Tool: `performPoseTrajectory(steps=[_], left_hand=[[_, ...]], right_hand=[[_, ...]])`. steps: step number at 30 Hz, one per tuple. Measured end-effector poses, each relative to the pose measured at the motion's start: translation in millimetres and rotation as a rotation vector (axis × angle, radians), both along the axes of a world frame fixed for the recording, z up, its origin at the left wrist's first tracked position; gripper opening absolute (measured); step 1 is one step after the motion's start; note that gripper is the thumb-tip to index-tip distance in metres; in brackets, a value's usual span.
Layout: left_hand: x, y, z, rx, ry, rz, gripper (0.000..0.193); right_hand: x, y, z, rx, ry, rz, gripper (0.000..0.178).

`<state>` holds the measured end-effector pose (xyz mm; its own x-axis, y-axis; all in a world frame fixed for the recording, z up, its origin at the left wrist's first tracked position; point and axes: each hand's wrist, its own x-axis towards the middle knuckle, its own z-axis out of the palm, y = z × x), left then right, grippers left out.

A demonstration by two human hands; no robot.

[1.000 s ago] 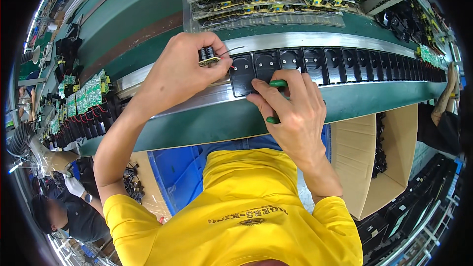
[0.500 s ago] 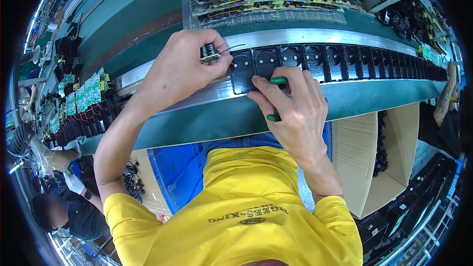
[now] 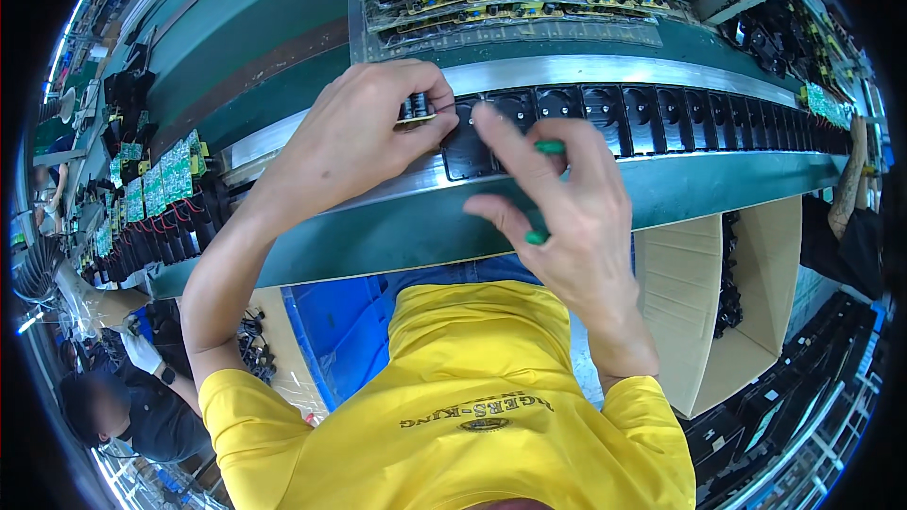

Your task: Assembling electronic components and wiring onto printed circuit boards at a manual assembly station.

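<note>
My left hand [image 3: 354, 127] is closed, pinching a small circuit board [image 3: 417, 117] with black cylindrical capacitors at the left end of a row of black plastic housings [image 3: 470, 153]. In my right hand [image 3: 581, 203] a tool with two green handles [image 3: 550, 146] lies across the palm; its working end is hidden. The index finger and thumb of that hand are spread apart, the finger blurred over the nearest housing. The housings stand side by side along a metal rail [image 3: 567, 69], their round recesses facing up.
Stacked trays of yellow circuit boards [image 3: 515, 9] stand beyond the rail. Green boards with red wires [image 3: 165, 184] sit to the left. An open cardboard box [image 3: 678, 312] is below the bench edge at right. Co-workers are at both sides, one with a gloved hand [image 3: 144, 351].
My right index finger and thumb have lifted off the end housing and opened apart. My left hand has shifted slightly right with the circuit board, and the thin dark wire no longer shows.
</note>
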<state>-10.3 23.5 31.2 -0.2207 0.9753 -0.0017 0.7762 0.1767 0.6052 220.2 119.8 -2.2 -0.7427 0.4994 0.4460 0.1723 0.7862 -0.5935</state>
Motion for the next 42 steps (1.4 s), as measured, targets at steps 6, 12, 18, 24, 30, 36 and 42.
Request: performPoseTrajectory(steps=[6, 12, 18, 24, 30, 36, 42], left_hand=[[-19.4, -9.9, -9.4, 0.126, 0.104, -0.263, 0.012], [-23.7, -10.7, -23.2, 0.225, 0.387, -0.315, 0.018], [-27.6, -12.8, -33.3, 0.344, 0.468, -0.311, 0.014], [-24.8, -16.5, -44.6, 0.382, 0.502, -0.257, 0.010], [-17.5, -7.8, -51.7, 0.428, 0.483, -0.238, 0.013], [-17.1, -15.0, -37.5, 0.347, 0.456, -0.213, 0.010], [-4.8, -17.4, -20.4, 0.280, 0.357, -0.163, 0.013]], right_hand=[[-16.9, 22.3, 32.8, -1.016, 0.644, 0.323, 0.044], [-84.5, 31.9, 12.6, -1.169, 0.830, 0.275, 0.058], [-106.4, 28.6, -5.8, -1.364, 0.911, 0.348, 0.049], [-113.3, 22.1, -5.1, -1.409, 0.894, 0.311, 0.040], [-102.0, 36.4, -10.7, -1.185, 0.793, 0.409, 0.034], [-108.2, 29.3, 1.6, -1.384, 0.852, 0.375, 0.028], [-39.5, 14.7, 38.6, -0.497, 0.512, 0.004, 0.036]])
